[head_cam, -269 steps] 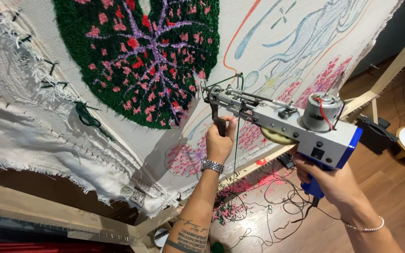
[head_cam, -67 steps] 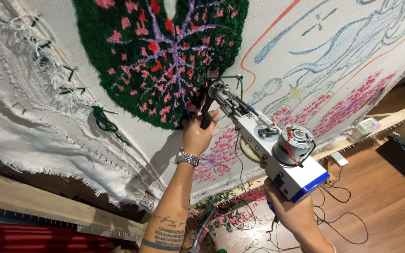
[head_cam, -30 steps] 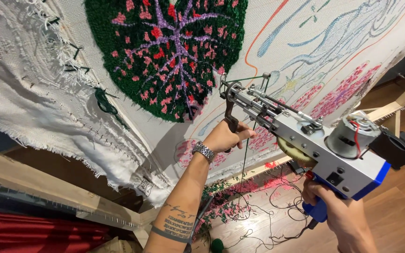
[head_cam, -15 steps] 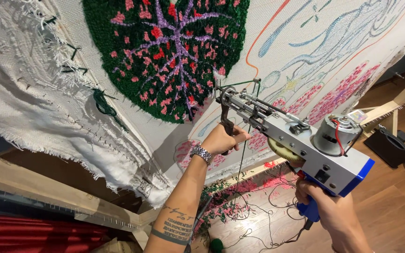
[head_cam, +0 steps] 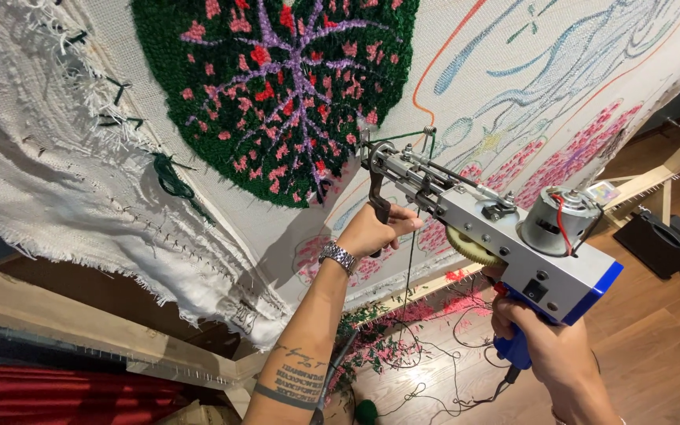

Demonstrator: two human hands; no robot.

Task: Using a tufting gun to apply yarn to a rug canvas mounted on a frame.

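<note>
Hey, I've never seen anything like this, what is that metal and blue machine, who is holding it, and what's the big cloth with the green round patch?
The view comes from a camera worn on the person's head, looking down along their arms. The machine is a handheld tufting gun, a power tool that punches yarn into fabric. The right hand grips its blue rear handle, and the left hand, with a metal wristwatch, holds the black front handle. Its tip sits against a white backing cloth stretched on a wooden frame. On the cloth is a finished round tufted patch, dark green with pink and purple, beside drawn outlines not yet filled. Green yarn feeds the gun, and yarn scraps lie on the wooden floor.
</note>
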